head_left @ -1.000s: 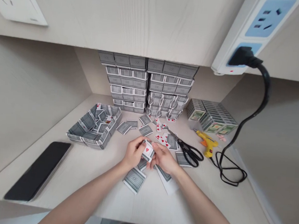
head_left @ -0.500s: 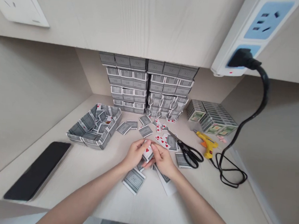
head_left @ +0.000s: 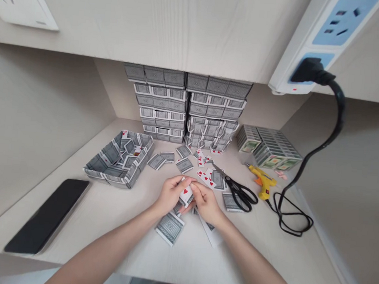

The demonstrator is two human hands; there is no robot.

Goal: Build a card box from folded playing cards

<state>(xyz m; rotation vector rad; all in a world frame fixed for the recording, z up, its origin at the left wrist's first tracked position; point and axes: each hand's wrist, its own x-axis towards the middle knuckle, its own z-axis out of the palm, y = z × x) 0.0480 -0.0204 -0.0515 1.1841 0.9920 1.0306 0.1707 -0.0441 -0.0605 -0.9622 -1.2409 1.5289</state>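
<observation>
Between my two hands is a folded playing card with a red heart showing. My left hand pinches its left side, thumb on top. My right hand grips its upper right edge, fingers closed. Just below my hands lies a grey-backed folded card, and another card is partly covered by my fingers. Under my right wrist a longer card strip sticks out. Beyond my hands, heart-faced card pieces lie beside black-handled scissors.
A tray made of cards holds several folded cards at left, behind a black phone. Stacked card boxes stand at the back. On the right are a yellow glue gun, its looped cord, boxed card decks and a power strip overhead.
Both hands keep hold of the folded card in nearly the same place. The card's angle differs very slightly, and the whole view has shifted a little.
</observation>
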